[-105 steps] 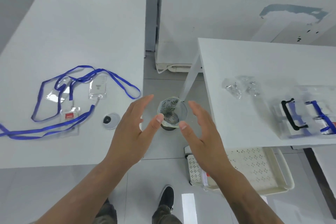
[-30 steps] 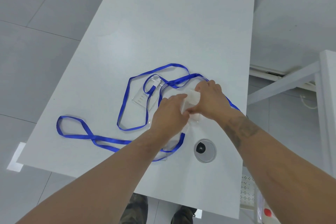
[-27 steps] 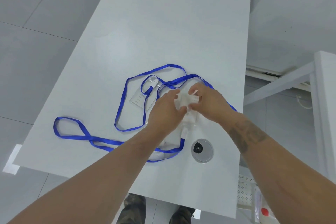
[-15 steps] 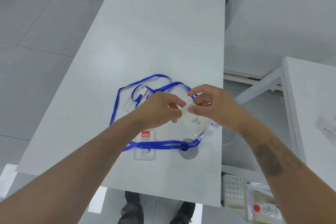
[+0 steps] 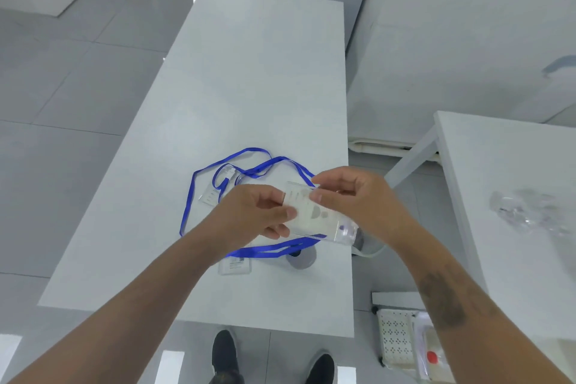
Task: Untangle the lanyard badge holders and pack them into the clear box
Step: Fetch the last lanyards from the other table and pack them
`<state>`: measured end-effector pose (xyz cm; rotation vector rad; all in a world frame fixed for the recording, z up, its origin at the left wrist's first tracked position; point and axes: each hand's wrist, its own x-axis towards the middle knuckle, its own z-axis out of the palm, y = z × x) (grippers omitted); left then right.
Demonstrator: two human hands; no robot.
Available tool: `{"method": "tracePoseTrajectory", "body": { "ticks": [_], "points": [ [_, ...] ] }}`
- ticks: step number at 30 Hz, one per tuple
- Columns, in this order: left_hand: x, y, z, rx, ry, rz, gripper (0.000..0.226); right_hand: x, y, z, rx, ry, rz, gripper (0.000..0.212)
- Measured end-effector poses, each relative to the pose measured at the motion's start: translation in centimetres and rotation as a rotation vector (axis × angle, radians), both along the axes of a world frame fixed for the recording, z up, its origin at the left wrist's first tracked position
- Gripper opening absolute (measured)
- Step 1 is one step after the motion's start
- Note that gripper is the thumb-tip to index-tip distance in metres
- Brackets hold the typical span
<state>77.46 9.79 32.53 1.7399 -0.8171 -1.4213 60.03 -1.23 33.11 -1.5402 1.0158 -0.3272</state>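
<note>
While you are standing at the near end of the white table (image 5: 249,78), the blue lanyard (image 5: 199,187) is lying in loose loops on its top, with a clear badge holder (image 5: 215,193) sitting inside the far-left loop. Nearer to you, a second holder (image 5: 234,265) is lying flat beneath a doubled run of the strap; whatever is printed on its card is too blurred to read. Your left hand (image 5: 255,212) is pinching the left edge of a third clear badge holder (image 5: 318,215), thumb on top and fingers curled under. You are holding this one raised above the table, tilted down toward the right, and the card inside is showing grey marks and faint lines that cannot be made out as words. Your right hand (image 5: 352,196) is gripping its upper right corner between thumb and forefinger. Just under the holder's lower end, a round grey cable port (image 5: 302,259) is sitting in the table beside the strap. Farther right, some crumpled clear plastic (image 5: 526,209) is resting on a second white table (image 5: 511,171), and a perforated white basket (image 5: 396,337) is sitting on the floor below it.
</note>
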Motion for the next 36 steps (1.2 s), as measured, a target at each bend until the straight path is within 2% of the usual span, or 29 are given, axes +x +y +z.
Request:
{"method": "tracePoseTrajectory", "body": {
  "ticks": [2, 5, 10, 15, 19, 22, 24, 26, 30, 33, 36],
  "points": [
    [0.4, 0.7, 0.1, 0.004, 0.044, 0.098, 0.006, -1.1, -0.1, -0.1, 0.05, -0.043, -0.048, 0.013],
    [0.6, 1.5, -0.1, 0.018, 0.064, 0.139, 0.007, -2.2, 0.5, -0.9, 0.114, -0.091, -0.073, 0.01],
    [0.4, 1.9, -0.3, 0.046, 0.048, 0.117, 0.008, -2.7, 1.1, -1.9, 0.064, -0.051, -0.141, 0.011],
    [0.6, 2.0, -0.1, -0.009, 0.09, 0.144, 0.015, -2.6, 1.4, -1.8, 0.047, -0.071, -0.15, 0.011],
    [1.3, 2.1, 0.0, -0.028, 0.241, 0.292, 0.01, -3.2, 1.7, -2.9, 0.076, -0.081, -0.226, 0.019],
    [1.2, 1.9, 0.2, -0.045, 0.329, 0.306, 0.009, -2.5, 3.6, -4.9, 0.0, 0.02, -0.291, 0.025],
    [0.6, 1.5, 0.1, -0.049, 0.326, 0.292, 0.011, -1.4, 5.6, -5.8, -0.065, 0.146, -0.193, 0.03],
    [0.0, 1.0, -0.1, -0.055, 0.256, 0.275, 0.009, -0.1, 7.4, -5.5, -0.124, 0.258, -0.011, 0.028],
    [-0.8, 0.4, -0.9, -0.065, -0.04, 0.208, 0.016, 1.3, 8.0, -2.4, -0.478, 0.55, 0.387, 0.03],
    [-0.8, 0.8, -1.4, -0.04, -0.138, 0.154, 0.014, 0.9, 5.7, 1.5, -0.582, 0.61, 0.434, 0.026],
    [-1.1, 1.5, -1.8, 0.023, -0.093, 0.125, 0.01, 0.3, 2.4, 4.3, -0.503, 0.453, 0.287, 0.013]
  ]
}}
